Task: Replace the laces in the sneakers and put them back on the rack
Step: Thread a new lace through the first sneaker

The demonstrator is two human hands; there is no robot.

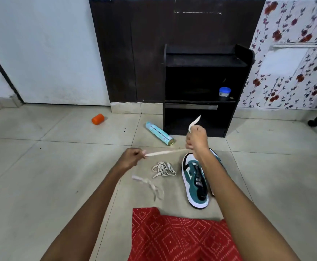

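Two hands up in the head view, well apart, with one pale lace (165,153) pulled taut between them. I read the left hand (133,157) pinching one end. The right hand (196,137) is fisted round the other, a tail poking up above its knuckles. The teal-and-white sneaker (195,183) lies on the floor tiles (59,166) just under the right forearm, short of the black rack (206,72) at the wall. A loose lace bundle (163,169) sits between left hand and sneaker. A spray can (159,133) lies beside the rack.
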